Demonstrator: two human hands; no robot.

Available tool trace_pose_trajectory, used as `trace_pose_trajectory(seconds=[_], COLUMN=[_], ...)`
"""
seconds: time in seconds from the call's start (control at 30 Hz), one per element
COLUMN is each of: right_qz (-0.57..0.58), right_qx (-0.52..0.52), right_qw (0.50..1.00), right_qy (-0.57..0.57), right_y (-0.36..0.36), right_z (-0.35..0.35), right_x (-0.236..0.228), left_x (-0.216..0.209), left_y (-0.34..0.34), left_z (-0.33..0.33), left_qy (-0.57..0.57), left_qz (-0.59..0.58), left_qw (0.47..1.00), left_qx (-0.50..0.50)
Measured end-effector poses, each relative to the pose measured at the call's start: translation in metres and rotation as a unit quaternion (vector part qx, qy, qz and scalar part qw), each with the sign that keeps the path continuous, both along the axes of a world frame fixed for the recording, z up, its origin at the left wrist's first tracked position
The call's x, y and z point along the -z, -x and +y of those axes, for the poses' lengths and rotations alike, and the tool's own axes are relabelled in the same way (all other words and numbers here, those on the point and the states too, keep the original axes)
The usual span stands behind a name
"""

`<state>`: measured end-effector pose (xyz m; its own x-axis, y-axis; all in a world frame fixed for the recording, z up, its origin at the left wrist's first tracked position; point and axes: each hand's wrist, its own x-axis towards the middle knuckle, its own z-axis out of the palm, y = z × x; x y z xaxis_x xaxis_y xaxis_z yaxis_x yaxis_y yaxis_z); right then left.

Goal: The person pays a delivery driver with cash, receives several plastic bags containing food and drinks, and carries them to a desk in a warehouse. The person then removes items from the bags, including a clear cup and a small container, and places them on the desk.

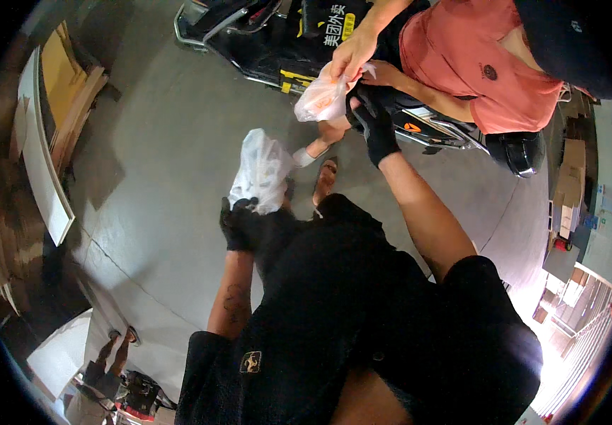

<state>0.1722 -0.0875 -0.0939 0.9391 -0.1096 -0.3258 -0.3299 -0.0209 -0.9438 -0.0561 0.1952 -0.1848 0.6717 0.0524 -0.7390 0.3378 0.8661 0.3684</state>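
**Gloved left hand holds one bag while your right hand reaches beside another**

Your black-gloved left hand (pixel 238 221) curls shut on the near end of a crinkled, translucent white plastic bag (pixel 258 170), held over the floor. Your black-gloved right hand (pixel 372 120) is at a white plastic bag with orange print (pixel 320 100), gripped by a co-worker's bare hand (pixel 354 55); against the dark scooter, you cannot tell how far it is closed or whether it touches.

If the co-worker lets go before you have a firm grip, that bag could drop; slick film might also slip from your left glove.

Beneath lies smooth grey concrete floor (pixel 171 142). A black scooter (pixel 267 51) stands ahead, flat cardboard sheets (pixel 63 88) at left.
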Motion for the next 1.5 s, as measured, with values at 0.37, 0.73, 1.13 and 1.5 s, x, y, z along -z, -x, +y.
trace_pose_trajectory(seconds=[0.37,0.73,1.13,1.5], right_qz=[0.179,0.179,0.026,0.123], right_qx=[0.021,-0.191,-0.453,-0.591], right_qw=[0.932,0.965,0.889,0.787], right_qy=[-0.315,-0.008,0.061,-0.128], right_y=[-0.021,0.006,0.125,0.248], right_z=[0.011,-0.039,0.021,0.153], right_x=[0.054,0.032,0.051,0.034], left_x=[-0.026,-0.004,-0.066,-0.125], left_y=[0.036,0.092,0.148,0.225], left_z=[0.053,0.075,0.025,-0.004], left_qy=[0.066,0.058,0.036,0.005], left_qz=[0.069,0.053,0.033,0.019], left_qw=[0.985,0.964,0.941,0.922], left_qx=[-0.146,-0.254,-0.335,-0.388])
